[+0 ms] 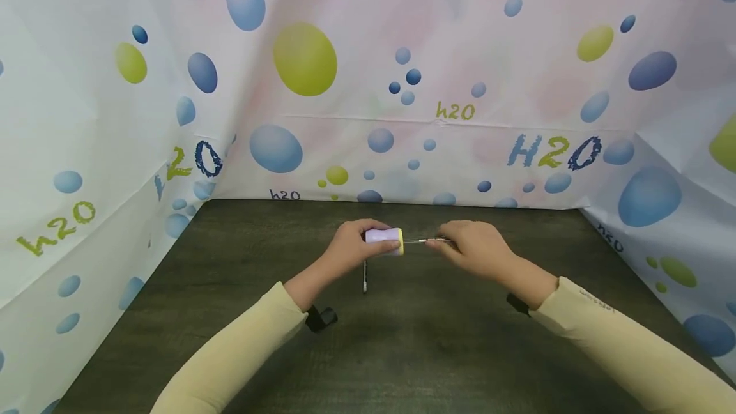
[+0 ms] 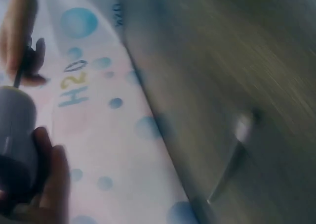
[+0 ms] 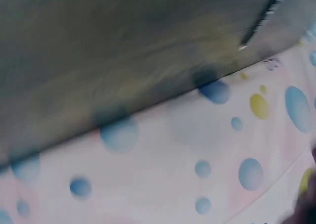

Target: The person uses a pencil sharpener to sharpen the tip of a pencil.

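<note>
My left hand [image 1: 356, 241] grips a pale purple, waisted handle [image 1: 382, 236] with a yellow end, held level above the table. From that yellow end a thin metal shaft [image 1: 415, 240] runs across to my right hand [image 1: 474, 246], which pinches it between thumb and fingers. In the left wrist view the handle [image 2: 17, 117] appears grey and dim. A second thin metal rod [image 1: 365, 276] with a thicker pale tip lies on the table, just nearer than my left hand; its far end is hidden in the head view.
Dark wood-grained tabletop [image 1: 402, 350] lies under both hands. A white sheet with printed blue and green spots [image 1: 356, 165] stands behind the table and along both sides. Dark straps [image 1: 321, 319] sit at the wrists.
</note>
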`<state>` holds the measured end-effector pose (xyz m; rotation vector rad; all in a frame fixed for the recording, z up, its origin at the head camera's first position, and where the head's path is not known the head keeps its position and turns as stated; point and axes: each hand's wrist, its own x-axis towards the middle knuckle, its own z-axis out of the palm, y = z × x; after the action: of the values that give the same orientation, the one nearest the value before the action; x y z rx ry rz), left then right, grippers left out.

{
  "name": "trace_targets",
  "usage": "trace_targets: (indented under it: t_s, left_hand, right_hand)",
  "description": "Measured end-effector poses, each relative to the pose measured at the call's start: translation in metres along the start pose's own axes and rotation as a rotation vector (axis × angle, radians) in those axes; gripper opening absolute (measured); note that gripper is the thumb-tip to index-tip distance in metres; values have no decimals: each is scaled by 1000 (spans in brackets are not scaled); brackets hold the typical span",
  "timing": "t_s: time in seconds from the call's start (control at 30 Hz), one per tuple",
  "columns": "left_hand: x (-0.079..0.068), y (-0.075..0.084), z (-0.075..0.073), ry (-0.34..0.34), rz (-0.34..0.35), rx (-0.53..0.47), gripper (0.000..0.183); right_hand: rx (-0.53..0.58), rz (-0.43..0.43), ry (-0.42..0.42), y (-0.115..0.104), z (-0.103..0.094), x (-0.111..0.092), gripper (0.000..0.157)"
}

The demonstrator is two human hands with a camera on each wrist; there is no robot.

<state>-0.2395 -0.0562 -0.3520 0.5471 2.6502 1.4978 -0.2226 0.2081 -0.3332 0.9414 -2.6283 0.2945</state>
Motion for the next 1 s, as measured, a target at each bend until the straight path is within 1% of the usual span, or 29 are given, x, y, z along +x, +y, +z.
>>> trace_targets:
  t_s: [0.07,0.13,0.2,0.27,0.33,0.4,0.47,0.53,0.6,0.67,0.73,0.8,0.83,0.87,0.9,0.93,1.0]
  left_hand:
    - [2,1,-3,-31,-82,-84,43]
    - [3,1,-6,-73,-145,-182,44]
    - [3,1,-9,-121,-195,-278,45]
    - [2,1,-11,-170,-235,-358,45]
    - [0,3,-12,-215,-255,-402,45]
    - [-2,4,-12,-249,-280,-429,45]
    - [-4,4,-11,-266,-294,-427,46]
    - [-5,4,-10,-266,-295,-406,46]
    - [-6,4,-9,-240,-288,-363,47]
    - [-8,2,-9,-193,-260,-295,46]
    - [-9,0,-9,-137,-205,-217,44]
    - [-11,-1,-9,-74,-125,-121,42]
    - [-11,-2,-8,-43,-67,-74,42]
    - [-13,-2,-7,-16,7,-28,42]
    - [-13,-3,-5,11,98,35,42]
    - [-15,-4,-5,33,199,105,43]
    - [-16,-7,-4,85,431,259,46]
  right_hand:
    - [-177,-127,196,1,2,-3,70]
    - [-288,-248,371,3,5,-3,72]
    - [-355,-356,506,7,7,-2,62]
    - [-405,-453,611,9,9,0,51]
    - [-438,-522,693,11,10,2,44]
    - [-455,-559,753,11,10,3,42]
    - [-443,-574,783,9,10,4,45]
    - [-410,-563,775,6,10,5,48]
    - [-371,-524,724,2,9,5,52]
    - [-315,-437,618,-3,9,5,59]
    - [-218,-301,458,-9,7,4,64]
    - [-74,-134,263,-13,4,4,64]
    - [13,-41,160,-15,2,4,61]
    - [115,43,59,-15,0,4,58]
    - [231,117,-35,-15,-1,5,55]
    - [352,183,-126,-13,-2,6,52]
    - [580,301,-300,-9,-4,7,48]
